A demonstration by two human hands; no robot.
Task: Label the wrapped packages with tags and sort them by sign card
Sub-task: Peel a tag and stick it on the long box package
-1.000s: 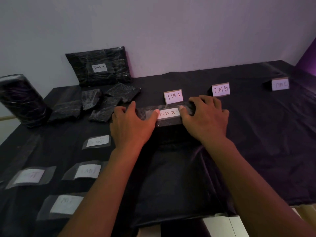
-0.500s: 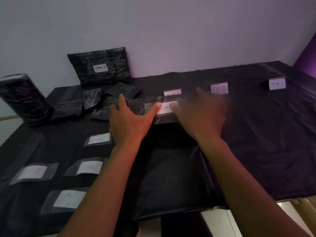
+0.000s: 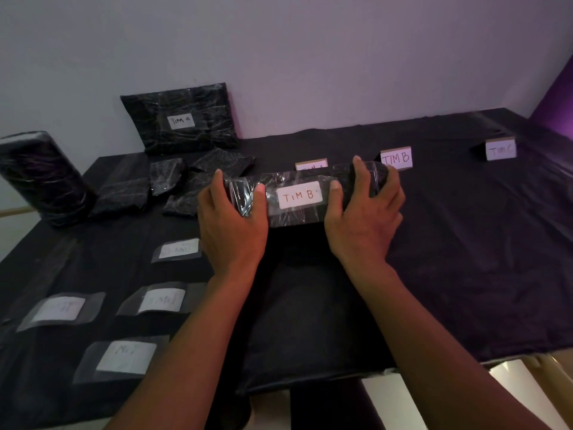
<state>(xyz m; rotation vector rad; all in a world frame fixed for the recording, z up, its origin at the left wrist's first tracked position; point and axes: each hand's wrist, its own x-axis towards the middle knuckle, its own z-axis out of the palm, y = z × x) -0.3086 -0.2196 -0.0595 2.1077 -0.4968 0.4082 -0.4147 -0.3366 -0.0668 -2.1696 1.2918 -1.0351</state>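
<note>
Hands: 2. Left hand grips the left end of the held package, thumb on the front face beside the tag, fingers curled over the top. Right hand grips the right end the same way, thumb at the tag's other side.

Held package: 1, black, wrapped in clear film. Long axis runs left-right between the two grips, roughly level; tag face points toward the wearer. Whether it touches the cloth below cannot be told.

Tag on it: 1, white, reads "TIM B", centred between the two thumbs, text upright.

Sign cards: 3, standing, all beyond the grip. Nearest card sits just behind the package, mostly hidden, text unclear. "TIM B" card is beyond the right hand's fingers. Third card is far right, well apart, text faint.

Loose tags in clear sleeves: 4, flat on cloth, left of and nearer than the left wrist; text illegible.

Other wrapped pkgs, left of and beyond the left hand: 1 large flat one leaning on the wall, tagged "TIM A"; 1 cylinder, tilted; cluster of small pkgs, approx. 4–5, exact count unclear.
</note>
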